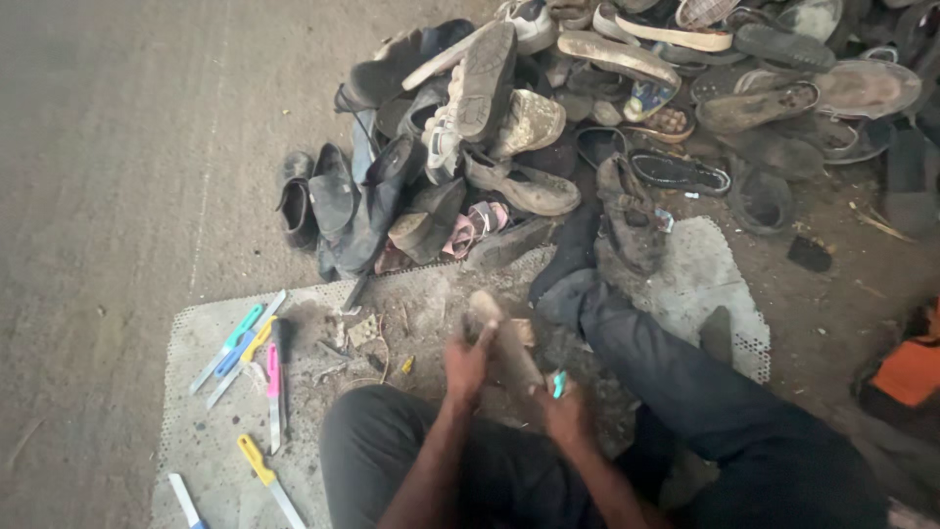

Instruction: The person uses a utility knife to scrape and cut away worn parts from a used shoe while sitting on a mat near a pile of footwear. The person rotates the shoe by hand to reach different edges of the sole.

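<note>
I sit on the ground with my dark-trousered legs (705,392) spread out. My left hand (468,364) grips a worn tan shoe (504,338) held upright on end over a perforated grey mat (215,392). My right hand (563,407) is closed on a small knife with a teal handle (559,383), pressed against the shoe's lower side. The blade is hidden behind the shoe and hand.
A big heap of worn shoes, boots and sandals (607,108) lies ahead. Several knives with coloured handles (250,358) lie on the mat at left, one with a yellow handle (262,470) nearer me. An orange object (911,370) sits far right. Bare concrete (108,167) spreads left.
</note>
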